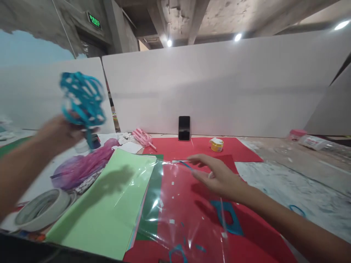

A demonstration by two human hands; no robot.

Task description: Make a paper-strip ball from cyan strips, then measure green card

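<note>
Left hand (68,128): grip closed on the blue strip bundle (85,98), raised at left; bundle appears largely formed. Right hand (214,176): grip parted near a thin strip (186,165). Blue offcut (235,229), near right, apparently uncleared.

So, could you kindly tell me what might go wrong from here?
1. The left hand grips the blue strip bundle low down, so its thin loops might bend or tear if squeezed.
2. Small blue scraps lie on or under the clear plastic sheet near the right hand; shifting the sheet could scatter them.
3. The phone stands upright before the white board and could topple if bumped.
</note>
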